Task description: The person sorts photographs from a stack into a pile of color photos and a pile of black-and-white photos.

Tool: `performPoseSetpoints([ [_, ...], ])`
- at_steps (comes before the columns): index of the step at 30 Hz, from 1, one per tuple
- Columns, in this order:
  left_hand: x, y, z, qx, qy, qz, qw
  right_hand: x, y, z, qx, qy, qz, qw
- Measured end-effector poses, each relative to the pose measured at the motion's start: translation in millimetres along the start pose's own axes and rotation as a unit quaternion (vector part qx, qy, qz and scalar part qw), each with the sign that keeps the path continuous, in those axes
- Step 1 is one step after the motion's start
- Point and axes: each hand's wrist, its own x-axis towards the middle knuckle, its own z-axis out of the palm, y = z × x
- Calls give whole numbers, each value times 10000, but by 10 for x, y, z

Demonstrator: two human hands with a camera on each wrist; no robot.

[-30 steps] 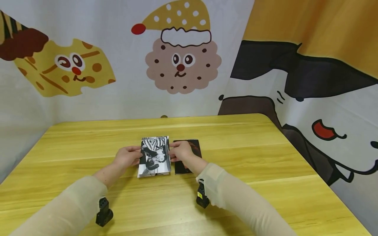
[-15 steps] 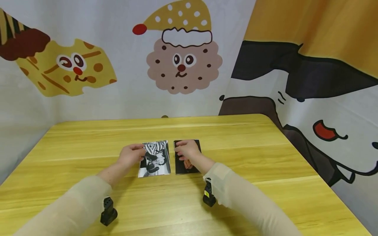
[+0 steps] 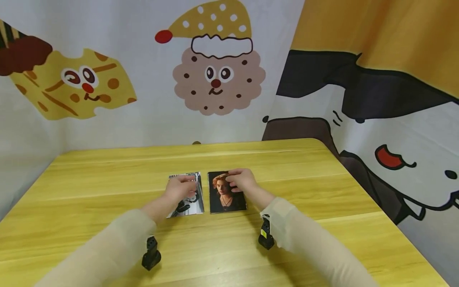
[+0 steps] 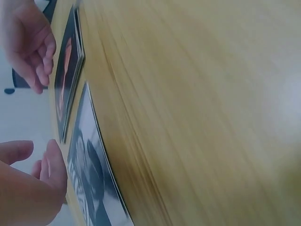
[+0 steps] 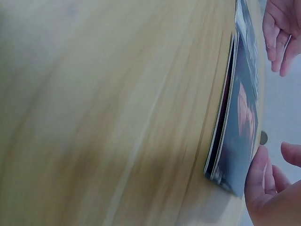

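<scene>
Two photo cards lie side by side on the wooden table. The left one, a black-and-white picture card (image 3: pixel 193 208), is partly hidden in the head view by my left hand (image 3: pixel 178 188), which hovers over it with fingers extended and nothing held. To its right is a dark portrait card (image 3: pixel 219 202) showing a red-haired person. My right hand (image 3: pixel 244 181) hangs over that card's upper right part, fingers loosely bent and holding nothing. Seen from the right wrist, the portrait card (image 5: pixel 240 141) has layered edges, slightly parted, like a folded card or small stack.
The yellow wood-grain table (image 3: pixel 305 239) extends around both cards. Behind it hangs a white curtain (image 3: pixel 143 131) printed with cartoon food figures. A black wrist camera (image 3: pixel 151 255) is strapped under the left sleeve, another camera (image 3: pixel 266 235) under the right.
One second ago both hands held the black-and-white card at its sides; they have let go and it lies flat. Both hands have moved right, uncovering the portrait's face.
</scene>
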Motion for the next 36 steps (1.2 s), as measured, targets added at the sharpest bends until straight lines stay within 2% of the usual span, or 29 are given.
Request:
performPoseSetpoints([
  [7, 41, 9, 210, -51, -261, -31, 9996, 45, 71, -147, -11, 162, 139, 9998],
  [13, 87, 3, 300, 17, -174, -239, 9996, 73, 134, -260, 66, 199, 158, 9997],
  [19, 98, -13, 316, 95, -258, -341, 9990, 59, 170, -330, 535, -28, 253, 9982],
  [36, 91, 24, 326, 227, -241, -334, 9989, 24, 155, -298, 24, 399, 170, 9991],
])
